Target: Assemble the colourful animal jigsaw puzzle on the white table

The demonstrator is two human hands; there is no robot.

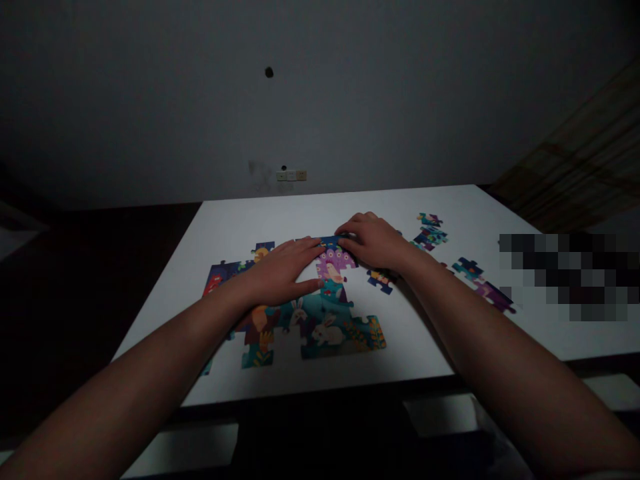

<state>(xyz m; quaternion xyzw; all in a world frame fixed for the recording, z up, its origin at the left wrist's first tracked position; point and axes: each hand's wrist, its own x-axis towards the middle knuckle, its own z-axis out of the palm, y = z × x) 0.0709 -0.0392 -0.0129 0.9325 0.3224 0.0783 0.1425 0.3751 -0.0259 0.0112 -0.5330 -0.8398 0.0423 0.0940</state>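
Observation:
A partly joined jigsaw puzzle (327, 300) with white rabbits, plants and a pink-purple figure lies on the white table. My left hand (283, 270) rests flat over its left and middle part, fingers stretched and thumb apart, covering several pieces. At the puzzle's far edge, my right hand (375, 240) has its thumb and index finger close together on the right end of a dark blue puzzle piece (330, 243). The rest of its fingers curl over and hide part of that spot. Below my right palm lies a loose yellow and blue piece (381, 280).
More loose pieces (431, 237) lie right of my right hand, with purple and teal pieces (493, 297) nearer the right side. The white table (250, 217) ends before a grey wall with sockets (291, 175). A blurred patch covers the right edge.

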